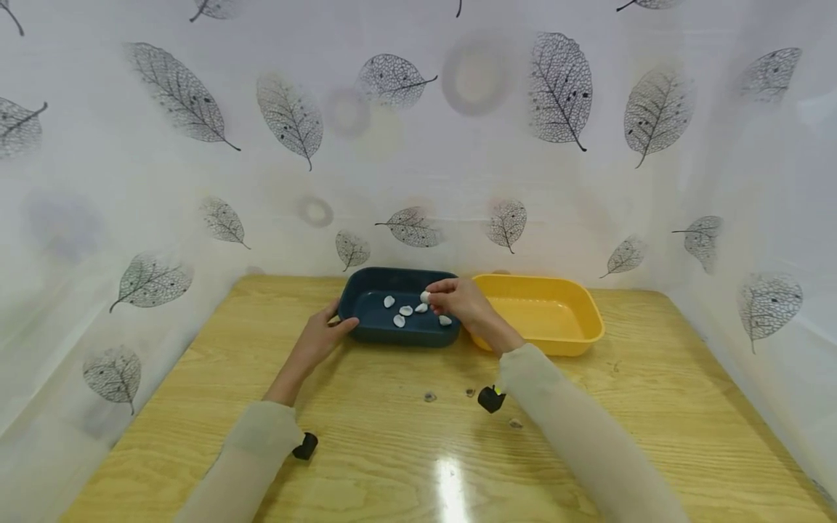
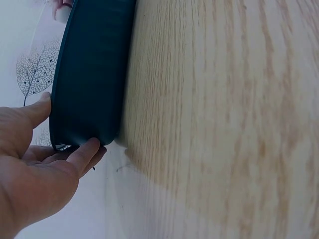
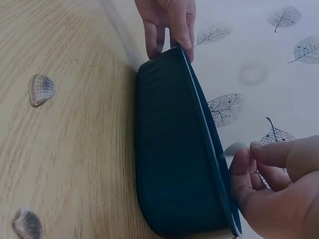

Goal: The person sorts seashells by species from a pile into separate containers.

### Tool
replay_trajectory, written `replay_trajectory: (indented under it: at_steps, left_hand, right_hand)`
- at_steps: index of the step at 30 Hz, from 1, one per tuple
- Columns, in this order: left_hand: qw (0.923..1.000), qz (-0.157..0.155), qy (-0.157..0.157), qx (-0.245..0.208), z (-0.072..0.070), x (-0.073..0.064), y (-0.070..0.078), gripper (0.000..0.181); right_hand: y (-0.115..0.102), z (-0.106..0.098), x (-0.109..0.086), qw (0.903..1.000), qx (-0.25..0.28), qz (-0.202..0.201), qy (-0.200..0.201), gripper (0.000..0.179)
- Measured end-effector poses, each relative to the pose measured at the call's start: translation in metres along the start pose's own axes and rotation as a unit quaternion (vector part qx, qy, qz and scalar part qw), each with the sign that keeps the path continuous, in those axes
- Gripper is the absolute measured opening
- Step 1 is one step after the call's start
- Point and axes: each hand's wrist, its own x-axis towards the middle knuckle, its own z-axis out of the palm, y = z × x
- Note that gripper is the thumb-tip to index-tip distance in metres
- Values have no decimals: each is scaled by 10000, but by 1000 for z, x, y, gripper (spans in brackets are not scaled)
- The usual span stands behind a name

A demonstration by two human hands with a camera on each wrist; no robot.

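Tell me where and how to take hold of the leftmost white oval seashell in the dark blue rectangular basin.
Pinch the leftmost white oval seashell by its opposite edges, coming from above. It is small and lies apart from the other shells, which should leave room around it; the dark blue rectangular basin's raised walls would likely hinder a low side approach.

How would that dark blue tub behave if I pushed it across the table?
The dark blue tub would probably slide, not tip: it is long and low. It looks fairly stiff, showing no obvious bend where the left hand holds one end. The white shells lying loose inside might shift.
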Motion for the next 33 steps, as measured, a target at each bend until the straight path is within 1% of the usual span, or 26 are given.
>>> replay_trajectory:
  at_steps: [5, 10, 18, 21, 26, 30, 33]
  left_hand:
    - [10000, -3, -22, -67, 1, 0, 1, 78]
    - [10000, 43, -29, -27, 1, 1, 0, 76]
    - [9999, 141, -31, 5, 0, -1, 1, 75]
    - [9999, 130, -46, -25, 0, -1, 1, 75]
    - [9999, 97, -74, -5, 0, -2, 2, 75]
    - [9998, 163, -73, -27, 0, -3, 3, 76]
    - [9997, 225, -69, -69, 0, -4, 4, 75]
  right_hand:
    - [3, 1, 4, 9998, 51, -63, 186, 27]
    - [1, -5, -4, 9997, 115, -125, 195, 30]
    - [-7, -28, -29, 9992, 24, -322, 230, 33]
    - [-9, -38, -38, 9989, 15, -424, 218, 35]
    - [-8, -54, -50, 9979, -20, -602, 248, 38]
    - [-6, -66, -58, 9972, -30, -710, 225, 41]
    - [-4, -75, -65, 9973, -50, -703, 218, 44]
